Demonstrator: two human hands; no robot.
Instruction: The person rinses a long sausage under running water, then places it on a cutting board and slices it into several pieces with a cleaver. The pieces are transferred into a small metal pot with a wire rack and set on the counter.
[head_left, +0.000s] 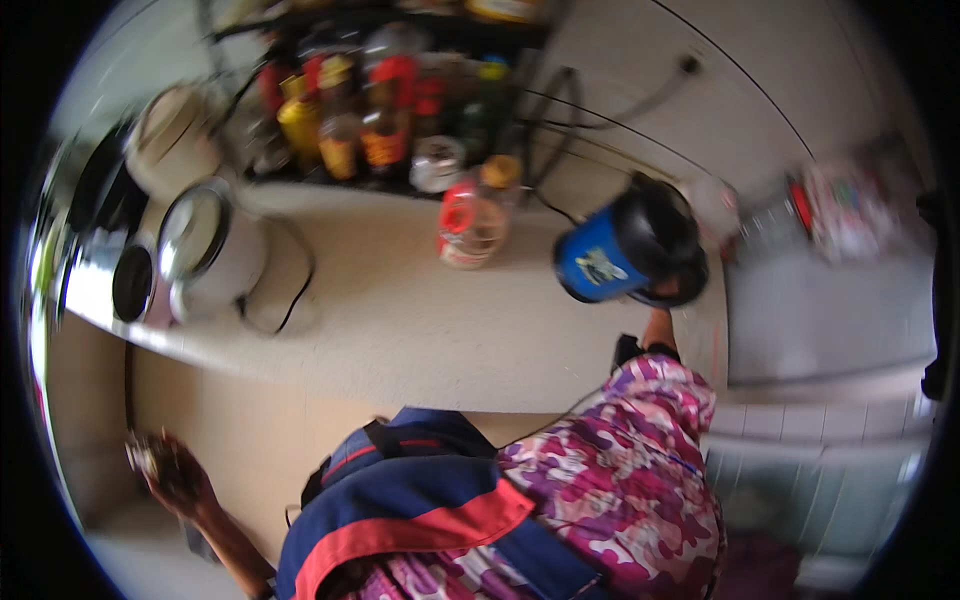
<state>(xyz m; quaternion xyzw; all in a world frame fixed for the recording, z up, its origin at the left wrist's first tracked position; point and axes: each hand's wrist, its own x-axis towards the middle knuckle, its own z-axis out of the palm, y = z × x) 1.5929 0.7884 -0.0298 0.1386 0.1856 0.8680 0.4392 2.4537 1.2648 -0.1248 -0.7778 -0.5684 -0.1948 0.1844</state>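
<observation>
A blue kettle (600, 251) with a black lid and a black handle stands out at the right end of the counter. My right hand (666, 289) grips its handle, largely hidden by the black plastic. Through the fisheye lens the kettle looks tilted, and I cannot tell whether its base touches the counter. Far to the lower left, beyond the counter's front edge, is my left hand (178, 480), with curled fingers. Something small and pale shows at its fingertips, too blurred to name. Left of the kettle sits a clear plastic jar (474, 229) with a red label.
A black rack (345, 184) at the back holds several bottles and jars. A white rice cooker (225, 255) with a loose black cord (304, 281) occupies the pale counter's (405, 322) left end. Plastic packages (851, 202) lie on a grey surface (825, 315) to the right.
</observation>
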